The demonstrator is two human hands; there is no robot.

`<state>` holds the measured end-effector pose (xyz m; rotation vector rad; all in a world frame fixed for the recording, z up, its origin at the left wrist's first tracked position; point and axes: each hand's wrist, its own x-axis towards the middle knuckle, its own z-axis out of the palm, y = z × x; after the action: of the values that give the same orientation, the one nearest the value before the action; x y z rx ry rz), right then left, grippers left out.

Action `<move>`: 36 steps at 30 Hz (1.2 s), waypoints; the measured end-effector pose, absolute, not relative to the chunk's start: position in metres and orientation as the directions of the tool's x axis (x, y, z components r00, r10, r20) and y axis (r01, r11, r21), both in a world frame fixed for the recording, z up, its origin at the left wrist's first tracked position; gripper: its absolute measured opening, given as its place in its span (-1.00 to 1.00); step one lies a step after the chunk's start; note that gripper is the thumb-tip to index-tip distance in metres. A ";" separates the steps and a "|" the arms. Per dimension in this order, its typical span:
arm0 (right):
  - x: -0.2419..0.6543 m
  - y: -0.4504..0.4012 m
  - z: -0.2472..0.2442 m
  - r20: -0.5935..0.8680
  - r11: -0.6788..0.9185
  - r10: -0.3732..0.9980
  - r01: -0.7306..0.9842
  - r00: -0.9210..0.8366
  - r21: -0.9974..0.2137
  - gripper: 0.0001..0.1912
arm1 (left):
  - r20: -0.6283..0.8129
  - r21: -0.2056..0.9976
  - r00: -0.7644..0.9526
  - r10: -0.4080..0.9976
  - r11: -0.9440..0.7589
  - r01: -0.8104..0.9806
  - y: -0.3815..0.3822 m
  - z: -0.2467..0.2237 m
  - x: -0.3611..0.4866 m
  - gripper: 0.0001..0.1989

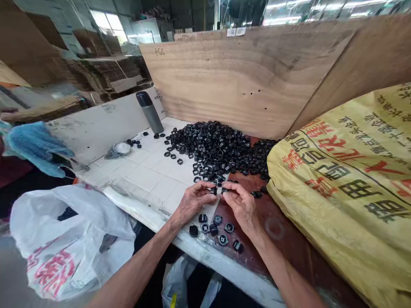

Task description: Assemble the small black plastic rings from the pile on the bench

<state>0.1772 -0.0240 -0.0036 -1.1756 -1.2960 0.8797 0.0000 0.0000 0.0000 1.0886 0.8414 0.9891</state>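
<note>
My left hand (pixel 196 200) pinches a small black plastic cap (pixel 213 191) between thumb and fingers. Just to its right, my right hand (pixel 240 203) is closed on another small black plastic part (pixel 224 190), mostly covered by the fingertips. The two parts are held close together, a narrow gap between them. Behind my hands rises a large pile of black plastic rings (pixel 215 143). Nearer to me, between my forearms, lie several loose black caps (pixel 222 239), some showing a cross-shaped inside.
A full yellow sack (pixel 321 188) leans over the right side. Wooden boards (pixel 244 81) wall the back. A dark flask (pixel 150 112) stands at the back left. A white plastic bag (pixel 73 244) hangs at the left front, below blue gloves (pixel 37 143). The table's front edge (pixel 212 256) is whitish.
</note>
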 end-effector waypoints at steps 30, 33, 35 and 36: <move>0.181 -0.028 -0.007 0.411 0.399 0.903 0.603 -0.127 -0.690 -0.77 | 0.079 0.985 0.352 0.933 -0.018 -0.172 -0.004 -0.003 0.002 -0.72; 0.180 -0.028 -0.011 0.387 0.372 0.912 0.664 -0.133 -0.648 -0.63 | 0.082 0.987 0.364 0.928 -0.024 -0.161 -0.004 -0.001 0.003 -0.72; 0.179 -0.029 -0.010 0.381 0.338 0.921 0.655 -0.082 -0.676 -0.67 | 0.054 0.983 0.384 0.922 0.017 -0.180 -0.005 0.000 0.003 -0.71; 0.178 -0.029 -0.008 0.383 0.329 0.922 0.630 -0.055 -0.703 -0.72 | 0.038 0.981 0.392 0.919 0.041 -0.190 -0.005 0.001 0.003 -0.70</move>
<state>0.1778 -0.0294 -0.0084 -1.3869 -1.7726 0.4480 0.0033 -0.0051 0.0005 1.2300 0.7728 0.9942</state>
